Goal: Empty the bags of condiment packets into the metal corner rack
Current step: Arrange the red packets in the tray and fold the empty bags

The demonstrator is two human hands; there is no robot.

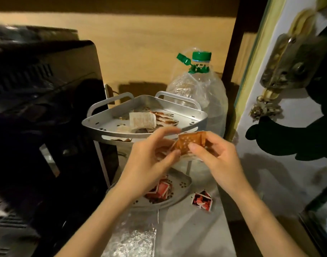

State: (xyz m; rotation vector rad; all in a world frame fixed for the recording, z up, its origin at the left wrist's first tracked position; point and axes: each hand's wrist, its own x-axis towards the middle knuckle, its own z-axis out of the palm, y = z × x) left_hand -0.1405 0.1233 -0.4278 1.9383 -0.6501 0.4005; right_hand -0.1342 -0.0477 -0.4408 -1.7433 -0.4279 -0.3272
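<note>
Behind rack rim [186, 127], both hands pinch orange packets [188, 142].

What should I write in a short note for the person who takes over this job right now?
Left hand and right hand: both pinch a bunch of orange packets in front of the metal corner rack.
Top tier: pale and orange packets already lie there.
Lower tier: red packets.
One red packet lies on the counter beside the rack.
A crumpled clear bag lies near the front.
Left to do: drop the held packets in and pick up the stray one.
</note>
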